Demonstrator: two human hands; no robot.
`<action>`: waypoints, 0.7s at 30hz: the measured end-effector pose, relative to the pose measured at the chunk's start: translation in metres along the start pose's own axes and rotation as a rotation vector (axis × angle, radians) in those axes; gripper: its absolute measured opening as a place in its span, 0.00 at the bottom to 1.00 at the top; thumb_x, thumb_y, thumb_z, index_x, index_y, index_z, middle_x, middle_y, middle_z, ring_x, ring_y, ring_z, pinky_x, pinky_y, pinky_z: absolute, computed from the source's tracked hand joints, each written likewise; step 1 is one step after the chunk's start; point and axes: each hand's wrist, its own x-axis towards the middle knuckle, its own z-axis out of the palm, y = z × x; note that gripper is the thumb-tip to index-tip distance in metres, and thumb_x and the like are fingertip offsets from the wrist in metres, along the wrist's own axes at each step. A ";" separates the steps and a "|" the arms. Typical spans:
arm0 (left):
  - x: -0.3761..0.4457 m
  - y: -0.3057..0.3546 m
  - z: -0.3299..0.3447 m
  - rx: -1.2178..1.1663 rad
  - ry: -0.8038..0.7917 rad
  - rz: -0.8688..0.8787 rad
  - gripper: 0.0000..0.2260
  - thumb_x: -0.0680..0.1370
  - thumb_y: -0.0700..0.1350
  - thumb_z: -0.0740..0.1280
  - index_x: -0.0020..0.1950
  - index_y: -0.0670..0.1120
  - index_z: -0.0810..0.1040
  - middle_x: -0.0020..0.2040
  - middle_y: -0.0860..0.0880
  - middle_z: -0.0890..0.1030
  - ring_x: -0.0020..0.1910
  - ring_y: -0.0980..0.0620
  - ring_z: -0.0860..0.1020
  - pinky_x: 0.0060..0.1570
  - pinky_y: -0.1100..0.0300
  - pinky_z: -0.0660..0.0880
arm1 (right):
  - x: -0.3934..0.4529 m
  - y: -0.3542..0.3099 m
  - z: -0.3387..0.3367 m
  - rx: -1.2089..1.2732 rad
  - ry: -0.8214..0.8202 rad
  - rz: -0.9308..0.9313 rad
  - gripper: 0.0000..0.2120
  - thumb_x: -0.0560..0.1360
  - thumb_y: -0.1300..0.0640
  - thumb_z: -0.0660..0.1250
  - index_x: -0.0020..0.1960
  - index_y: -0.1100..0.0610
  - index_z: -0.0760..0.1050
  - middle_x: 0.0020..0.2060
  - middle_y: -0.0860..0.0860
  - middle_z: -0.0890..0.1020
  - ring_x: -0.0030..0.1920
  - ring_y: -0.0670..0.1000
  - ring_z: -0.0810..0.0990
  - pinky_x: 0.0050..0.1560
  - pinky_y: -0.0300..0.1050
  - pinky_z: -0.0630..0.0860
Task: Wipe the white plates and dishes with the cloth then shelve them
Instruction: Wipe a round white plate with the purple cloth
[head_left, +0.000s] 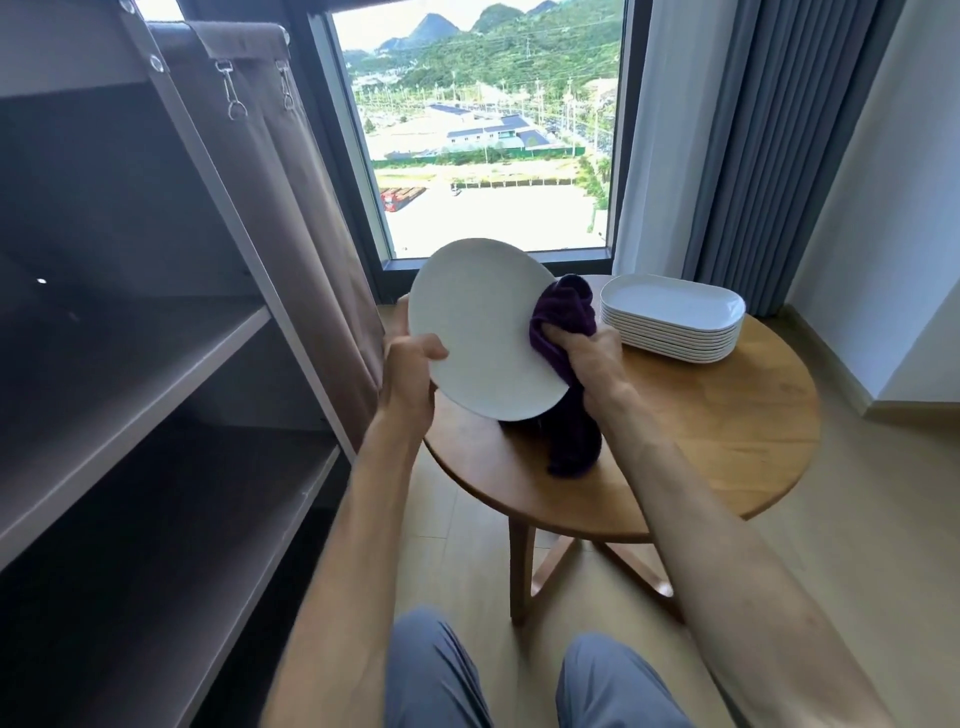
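Above the table (727, 431), left hand (408, 374) grips tilted plate (478, 327); right hand (587, 358) clutches cloth (563, 317) against its rim.

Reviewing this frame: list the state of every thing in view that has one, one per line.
Round white plate: held tilted above the table, being wiped.
Purple cloth: bunched against the plate's right edge, its tail hanging to the table.
Left hand: grips the plate's left rim.
Right hand: grips the cloth.
Stack of oblong white dishes: resting on the round wooden table, untouched.
Shelves: no dishes visible on them.
Curtain on the shelf unit: drawn aside.
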 end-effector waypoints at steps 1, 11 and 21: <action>0.000 0.000 0.006 -0.043 0.059 -0.023 0.29 0.64 0.42 0.64 0.66 0.53 0.76 0.63 0.45 0.78 0.63 0.39 0.76 0.58 0.41 0.78 | 0.000 0.001 0.004 0.020 0.033 0.001 0.06 0.67 0.64 0.79 0.40 0.60 0.83 0.37 0.57 0.85 0.38 0.56 0.83 0.41 0.52 0.83; -0.028 -0.042 0.046 -0.005 0.332 -0.001 0.23 0.66 0.29 0.64 0.56 0.49 0.80 0.48 0.54 0.84 0.47 0.51 0.82 0.37 0.70 0.77 | -0.021 0.025 0.010 0.325 0.012 0.124 0.12 0.71 0.72 0.73 0.53 0.67 0.80 0.48 0.63 0.84 0.47 0.61 0.83 0.55 0.58 0.82; -0.013 0.011 -0.006 0.449 0.038 -0.092 0.29 0.61 0.38 0.63 0.63 0.43 0.78 0.52 0.45 0.81 0.55 0.41 0.79 0.45 0.61 0.74 | 0.008 -0.017 -0.010 -0.187 -0.027 -0.137 0.05 0.68 0.67 0.76 0.40 0.61 0.81 0.34 0.53 0.84 0.34 0.53 0.83 0.38 0.47 0.81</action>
